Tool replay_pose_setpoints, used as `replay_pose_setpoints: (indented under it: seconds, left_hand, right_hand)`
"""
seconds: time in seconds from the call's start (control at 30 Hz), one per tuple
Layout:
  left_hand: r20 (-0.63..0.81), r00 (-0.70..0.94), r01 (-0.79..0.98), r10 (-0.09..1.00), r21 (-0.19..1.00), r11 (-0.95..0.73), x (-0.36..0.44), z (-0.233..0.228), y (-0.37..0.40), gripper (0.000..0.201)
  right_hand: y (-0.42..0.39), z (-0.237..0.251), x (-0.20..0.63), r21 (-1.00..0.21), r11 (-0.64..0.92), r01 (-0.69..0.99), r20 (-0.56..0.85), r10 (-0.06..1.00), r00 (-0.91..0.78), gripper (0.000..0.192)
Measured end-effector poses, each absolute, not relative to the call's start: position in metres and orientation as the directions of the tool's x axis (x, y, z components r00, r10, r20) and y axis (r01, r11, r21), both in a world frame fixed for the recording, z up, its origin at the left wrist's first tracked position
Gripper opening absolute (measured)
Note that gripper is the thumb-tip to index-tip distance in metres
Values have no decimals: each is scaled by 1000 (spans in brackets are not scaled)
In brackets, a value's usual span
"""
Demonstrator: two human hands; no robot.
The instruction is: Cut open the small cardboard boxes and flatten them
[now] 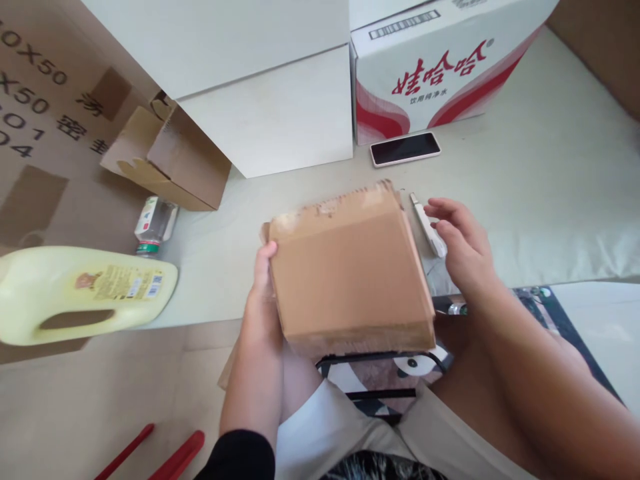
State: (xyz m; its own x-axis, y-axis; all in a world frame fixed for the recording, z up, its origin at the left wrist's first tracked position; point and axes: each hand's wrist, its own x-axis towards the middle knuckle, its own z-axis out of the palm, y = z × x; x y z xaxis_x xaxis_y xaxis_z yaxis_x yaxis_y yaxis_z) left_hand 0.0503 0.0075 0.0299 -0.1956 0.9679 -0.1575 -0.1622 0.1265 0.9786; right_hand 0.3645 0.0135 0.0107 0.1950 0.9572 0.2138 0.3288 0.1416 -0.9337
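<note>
Clasping the left edge of a brown cardboard box (350, 273), the left hand (261, 300) grips it — thumb on top. Right hand (463, 247), fingers spread, touches a white utility knife (427, 227) beside the box's right edge — open floor beyond. Torn tape lines its far edge.

Two hands, left (263, 293) and right (463, 243). Two brown cardboard boxes: one (350, 267) at centre, one open (167, 157) at ten o'clock. One phone (405, 148), one utility knife (427, 230), one yellow jug (80, 293), one bottle (155, 223).

Left hand (260, 293) gripping, right hand (463, 243) open
</note>
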Motion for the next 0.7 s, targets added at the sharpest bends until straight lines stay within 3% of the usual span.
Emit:
replay_pose_setpoints:
  seconds: [0.1,0.23,0.33,0.5,0.7]
  left_hand:
    - [-361,-287,-367,887,897,247,51,42,13,52]
    - [-416,-294,-467,860,848,251,46,38,22,54]
    - [-460,-226,-506,859,809,300,47,28,24,51]
    - [-508,-152,-491,848,783,381,56,24,23,45]
    - [-377,-234,-502,896,836,221,54,29,28,46]
  right_hand:
    - [16,8,367,-932,133,337,180,977,114,34]
    - [14,8,363,-838,344,424,316,939,-137,51]
    - [11,6,356,-730,392,560,346,918,-193,68]
    - [10,2,352,-632,299,715,394,919,-35,51]
    - [19,10,365,-744,189,642,477,822,311,20]
